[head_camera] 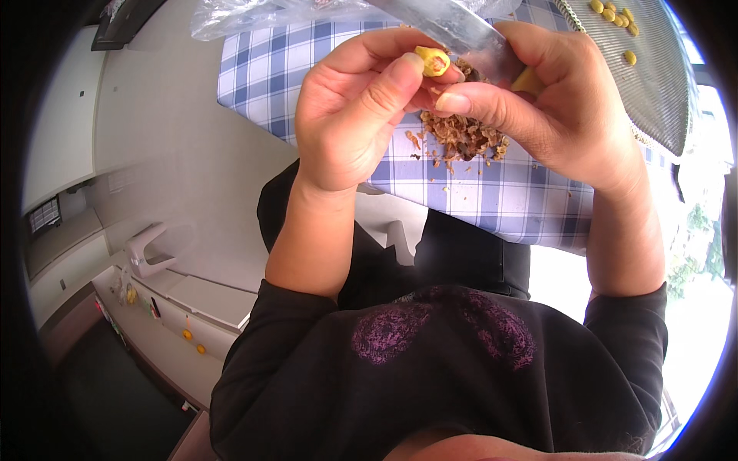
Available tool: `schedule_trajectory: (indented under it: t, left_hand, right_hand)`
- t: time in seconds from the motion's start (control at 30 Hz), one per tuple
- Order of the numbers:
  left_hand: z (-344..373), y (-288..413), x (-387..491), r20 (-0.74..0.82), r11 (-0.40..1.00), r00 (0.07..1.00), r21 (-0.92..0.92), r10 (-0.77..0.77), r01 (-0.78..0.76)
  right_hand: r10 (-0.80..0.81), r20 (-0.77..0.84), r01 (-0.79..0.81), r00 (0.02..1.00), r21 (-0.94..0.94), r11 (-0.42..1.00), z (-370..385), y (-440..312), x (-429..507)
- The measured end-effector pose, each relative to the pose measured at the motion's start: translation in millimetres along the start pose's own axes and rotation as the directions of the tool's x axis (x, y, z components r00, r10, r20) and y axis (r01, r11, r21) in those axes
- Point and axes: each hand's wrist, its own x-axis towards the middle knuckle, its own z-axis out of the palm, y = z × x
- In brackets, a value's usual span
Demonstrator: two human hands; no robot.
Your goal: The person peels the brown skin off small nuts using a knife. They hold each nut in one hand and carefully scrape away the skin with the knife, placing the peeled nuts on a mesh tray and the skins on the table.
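Between the thumb and fingers of my left hand [357, 104] is a small yellow peeled nut or seed [433, 61], with a rough brownish patch at its end. My right hand [553, 98] grips a knife with a wide metal blade [447, 29]; a bit of its yellowish handle [526, 82] shows in the palm. The blade points to the upper left, above the yellow piece. My right thumb is close to the left fingertips. Below both hands lies a heap of brown peelings [464, 135] on a blue and white checked tablecloth [450, 187], with crumbs around it.
A woven mesh tray [651, 92] at the upper right holds several yellow pieces [609, 14]. A clear plastic bag [259, 17] lies along the far side of the table. The near table edge runs above my lap. Farther left stand a white stool [147, 250] and a long low cabinet [173, 346].
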Motion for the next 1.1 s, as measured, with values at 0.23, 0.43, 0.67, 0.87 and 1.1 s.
schedule_trajectory:
  t: [0.23,0.43,0.67,0.87,1.1]
  left_hand:
    - [2.2,-0.1,-3.3,0.0,0.998,1.0,0.056,0.008,-0.008]
    - [1.2,0.1,-1.1,0.047,0.994,0.999,0.107,0.014,-0.019]
    - [0.8,-1.9,-3.2,0.004,0.983,0.999,0.177,0.05,-0.05]
    - [0.1,-3.1,-3.1,0.008,0.982,0.998,0.176,0.066,-0.066]
    - [2.9,-2.3,-2.8,-0.007,0.986,0.999,0.162,0.045,-0.044]
  right_hand:
    - [0.024,-0.038,-0.025,0.999,-0.026,0.999,9.4,4.9,-3.9]
    - [0.01,-0.028,-0.013,1.0,-0.109,0.994,5.8,0.5,-2.4]
    - [0.003,-0.033,-0.008,0.999,-0.149,0.989,8.6,0.0,-3.3]
    - [0.0,-0.028,-0.003,1.0,-0.109,0.994,10.5,-1.1,-1.9]
    - [-0.012,-0.024,0.009,1.0,-0.094,0.996,8.1,-1.1,-3.0]
